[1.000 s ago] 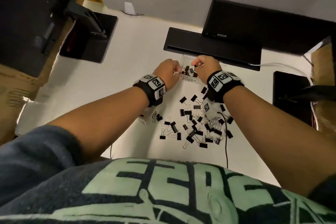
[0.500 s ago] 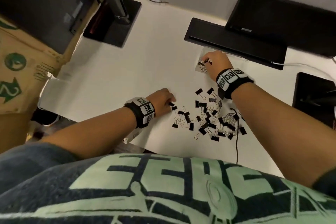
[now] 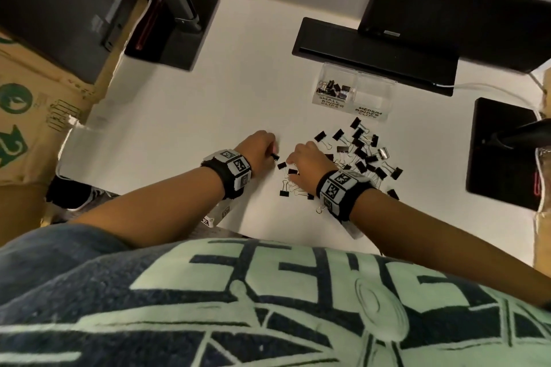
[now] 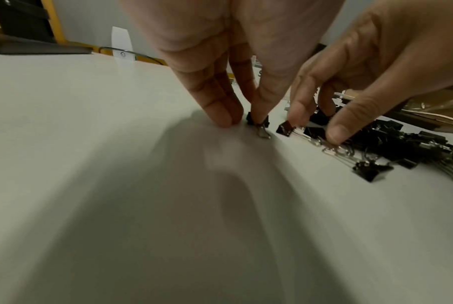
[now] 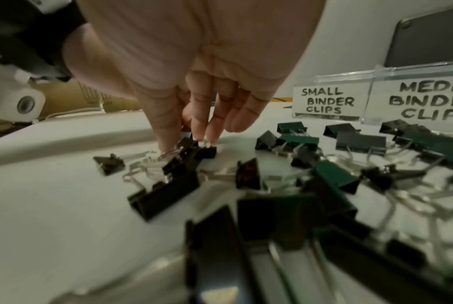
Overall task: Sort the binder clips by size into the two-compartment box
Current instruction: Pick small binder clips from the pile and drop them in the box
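From the head view, the two-compartment box point(image 3: 353, 92) of clear plastic stands on the white bench point(image 3: 185, 116), just in front of a black monitor base point(image 3: 372, 53). Its compartment labelled for small clips holds a cluster of black clips; the one labelled medium looks bare. Nearer the person than the box lies the loose pile of binder clips point(image 3: 357, 155). The left hand point(image 3: 258, 147) is at the pile's left edge, its fingertips on a small clip point(image 3: 275, 156). The right hand point(image 3: 307, 162) is beside it, over the near-left part of the pile.

From the left wrist, the left hand point(image 4: 233, 67) pinches the small clip point(image 4: 258, 121) between thumb and fingers against the bench. The right hand point(image 4: 363, 82) reaches down next to it, fingertips among clips.

From the right wrist, the right hand point(image 5: 199, 82) has its fingers curled down on a black clip point(image 5: 194, 149) at the pile's left, seemingly pinching it, though blur hides the grip. The box point(image 5: 376, 96) stands beyond the pile.
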{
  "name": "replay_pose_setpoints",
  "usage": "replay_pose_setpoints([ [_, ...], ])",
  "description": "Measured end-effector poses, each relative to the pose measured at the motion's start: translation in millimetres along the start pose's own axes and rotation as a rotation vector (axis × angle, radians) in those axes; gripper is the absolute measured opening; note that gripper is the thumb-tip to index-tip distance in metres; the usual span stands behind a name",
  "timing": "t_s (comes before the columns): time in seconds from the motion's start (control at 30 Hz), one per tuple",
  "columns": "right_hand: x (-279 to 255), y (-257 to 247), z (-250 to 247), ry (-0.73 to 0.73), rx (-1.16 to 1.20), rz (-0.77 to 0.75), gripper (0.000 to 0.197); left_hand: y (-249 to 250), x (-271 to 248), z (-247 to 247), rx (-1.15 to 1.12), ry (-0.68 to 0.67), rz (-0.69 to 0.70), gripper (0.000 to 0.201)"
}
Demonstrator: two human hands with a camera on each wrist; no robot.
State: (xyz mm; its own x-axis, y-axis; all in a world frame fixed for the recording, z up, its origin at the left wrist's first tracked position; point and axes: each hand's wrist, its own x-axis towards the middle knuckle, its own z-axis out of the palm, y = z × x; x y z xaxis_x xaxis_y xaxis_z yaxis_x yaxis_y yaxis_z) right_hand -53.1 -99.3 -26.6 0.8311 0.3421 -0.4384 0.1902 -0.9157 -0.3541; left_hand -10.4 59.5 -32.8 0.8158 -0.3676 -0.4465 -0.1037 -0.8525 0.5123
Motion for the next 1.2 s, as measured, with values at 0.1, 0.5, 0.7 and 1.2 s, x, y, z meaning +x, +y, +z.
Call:
replay_pose_setpoints([
  [0.1, 1, 0, 4, 0.024, -0.005, 0.018, 0.031, -3, -2, 3, 0.036, -0.023, 0.060, 0.030],
  [0.5, 3, 11, -2, 0.103, 0.158, 0.133, 0.022, -7, -2, 5, 0.211, -0.030, 0.069, 0.019],
  [0.7, 4, 21, -2, 0.093, 0.112, 0.072, 0.031, -17, -8, 11, 0.213, -0.005, 0.158, 0.024],
  [1.2, 3, 35, -8, 0.158, 0.364, 0.167, 0.026, 3, -11, 9, -0.114, 0.078, 0.041, 0.021],
])
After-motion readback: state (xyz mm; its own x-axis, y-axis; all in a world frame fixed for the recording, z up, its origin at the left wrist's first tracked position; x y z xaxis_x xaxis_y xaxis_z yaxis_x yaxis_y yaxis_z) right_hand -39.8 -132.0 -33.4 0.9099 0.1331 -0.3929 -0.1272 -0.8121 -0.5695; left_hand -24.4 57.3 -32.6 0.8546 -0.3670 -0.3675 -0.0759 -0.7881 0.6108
